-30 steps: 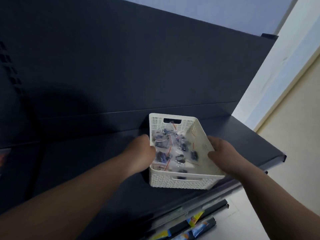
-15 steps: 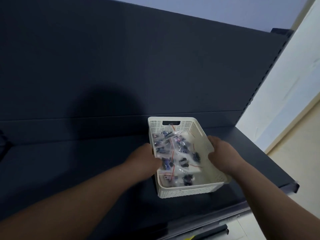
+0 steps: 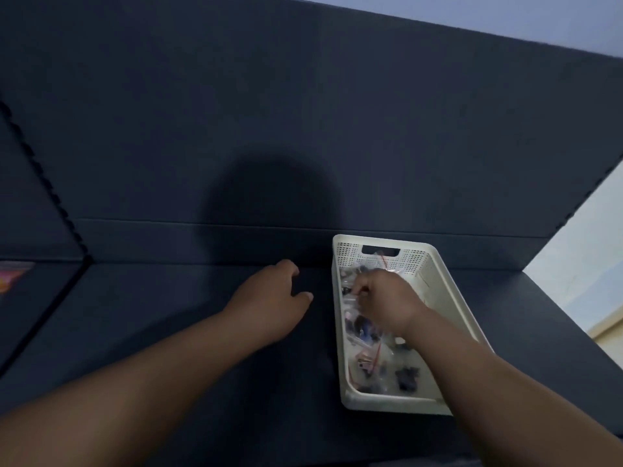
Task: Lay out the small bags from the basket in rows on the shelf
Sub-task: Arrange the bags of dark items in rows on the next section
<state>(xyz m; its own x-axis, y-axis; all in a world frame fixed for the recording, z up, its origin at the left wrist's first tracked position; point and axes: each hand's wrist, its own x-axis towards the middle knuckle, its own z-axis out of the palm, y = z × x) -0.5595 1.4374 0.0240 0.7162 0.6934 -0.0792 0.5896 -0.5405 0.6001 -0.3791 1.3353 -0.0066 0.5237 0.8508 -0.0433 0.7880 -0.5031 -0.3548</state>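
One white basket (image 3: 391,402) stands on the dark shelf (image 3: 168,298), right of centre, its far end close to the back panel (image 3: 303,112). One handle slot (image 3: 381,251) shows in the far wall. Inside lies a loose pile of small bags (image 3: 367,358), clear with dark contents; the count is not readable through overlap and blur. No bags lie on the shelf. Two hands are in view, apart. Left hand (image 3: 269,298): just left of the basket, low over the shelf, fingers loosely curled, holding nothing. Right hand (image 3: 384,301): inside the basket, fingers curled down into the pile; cannot tell whether a bag is pinched.
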